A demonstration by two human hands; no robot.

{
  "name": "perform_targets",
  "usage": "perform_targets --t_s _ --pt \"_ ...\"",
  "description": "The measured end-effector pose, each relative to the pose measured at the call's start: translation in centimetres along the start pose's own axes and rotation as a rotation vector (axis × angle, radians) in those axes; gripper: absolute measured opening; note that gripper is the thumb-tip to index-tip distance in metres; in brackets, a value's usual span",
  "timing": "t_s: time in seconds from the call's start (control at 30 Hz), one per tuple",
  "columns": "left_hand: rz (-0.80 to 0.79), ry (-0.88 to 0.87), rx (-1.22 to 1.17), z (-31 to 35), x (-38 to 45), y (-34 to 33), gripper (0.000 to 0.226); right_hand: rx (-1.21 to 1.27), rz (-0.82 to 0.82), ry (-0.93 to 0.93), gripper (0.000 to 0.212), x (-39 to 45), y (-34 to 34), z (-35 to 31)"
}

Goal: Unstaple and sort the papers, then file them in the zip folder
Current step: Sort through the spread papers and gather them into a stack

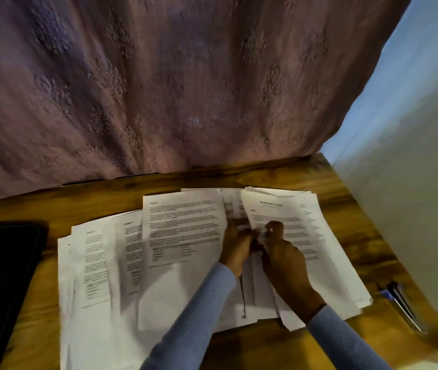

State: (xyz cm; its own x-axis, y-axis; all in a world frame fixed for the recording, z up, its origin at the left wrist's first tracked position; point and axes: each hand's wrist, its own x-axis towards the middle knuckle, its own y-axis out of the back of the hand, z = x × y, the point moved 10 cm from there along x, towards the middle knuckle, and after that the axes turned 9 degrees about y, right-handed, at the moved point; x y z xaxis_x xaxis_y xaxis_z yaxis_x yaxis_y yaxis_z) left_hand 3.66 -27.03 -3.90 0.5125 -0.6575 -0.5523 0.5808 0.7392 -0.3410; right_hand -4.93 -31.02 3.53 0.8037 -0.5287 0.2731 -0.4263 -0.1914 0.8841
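Wooden desk (346,236), papers (186,236) spread out; my left hand (235,247) and right hand (284,259) together, pinching a sheet corner.

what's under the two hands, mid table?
Overlapping printed sheets spread on the wooden table. Left hand and right hand pinch a small paper corner between them. Any staple or tool there is covered and blurred.

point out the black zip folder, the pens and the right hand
black zip folder (12,263): head view, bare cover.
pens (402,305): head view, mid-barrel, table's right edge.
right hand (284,260): head view, back of hand.
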Motion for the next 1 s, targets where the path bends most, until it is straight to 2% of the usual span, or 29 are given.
perform_targets --t_s 0.03,0.1,0.2,0.3,0.4,0.5,0.57,0.63,0.67,0.73,0.8,0.9,1.0 --pt "0.000 -0.005 0.004 -0.5 0.3 -0.6 0.026 -0.011 -0.002 -0.029 0.055 -0.2 0.0 1.2" --pt "0.115 -0.084 0.134 -0.9 0.7 -0.1 0.021 0.015 0.003 -0.094 0.040 -0.4 0.3 3.1" --pt "0.299 -0.202 0.432 -1.0 0.5 1.2 0.010 0.277 0.011 -0.239 0.020 -1.2 -0.3 5.9" --pt "0.340 -0.227 0.557 -1.5 0.5 1.3 0.011 0.221 -0.030 -0.259 0.021 -1.0 -1.1 7.1" --pt "0.350 -0.195 0.572 -2.0 0.9 1.0 0.013 0.118 -0.258 -0.264 0.030 -0.9 -3.4 7.3" --pt "0.397 -0.158 0.566 -1.6 1.1 1.5 0.014 0.137 -0.161 -0.260 0.033 -0.6 -2.8 7.0" --pt "0.378 -0.178 0.606 -1.2 1.1 1.1 0.021 0.077 -0.188 -0.208 0.042 -0.3 -3.0 6.4" --pt "0.315 -0.251 0.649 -0.6 0.8 -0.1 0.017 0.082 -0.222 -0.223 0.049 -0.1 -3.6 6.5" --pt "0.290 -0.273 0.666 -0.6 0.8 -0.5 0.017 0.077 -0.230 -0.223 0.047 0.0 -3.8 6.5" --pt "0.260 -0.278 0.609 -1.4 1.2 -0.6 0.027 0.092 -0.200 -0.241 0.028 0.3 -3.5 6.9" --pt "0.255 -0.268 0.595 -1.2 0.9 -0.9 0.019 0.175 -0.126 -0.318 0.014 0.3 -2.9 8.0" --pt "0.369 -0.339 0.592 -0.2 0.5 0.1 0.032 0.351 0.032 -0.444 0.019 0.2 -1.6 9.1" --pt "0.419 -0.301 0.592 -0.3 0.5 1.1 0.028 0.362 0.049 -0.411 0.027 0.4 -1.5 8.8"
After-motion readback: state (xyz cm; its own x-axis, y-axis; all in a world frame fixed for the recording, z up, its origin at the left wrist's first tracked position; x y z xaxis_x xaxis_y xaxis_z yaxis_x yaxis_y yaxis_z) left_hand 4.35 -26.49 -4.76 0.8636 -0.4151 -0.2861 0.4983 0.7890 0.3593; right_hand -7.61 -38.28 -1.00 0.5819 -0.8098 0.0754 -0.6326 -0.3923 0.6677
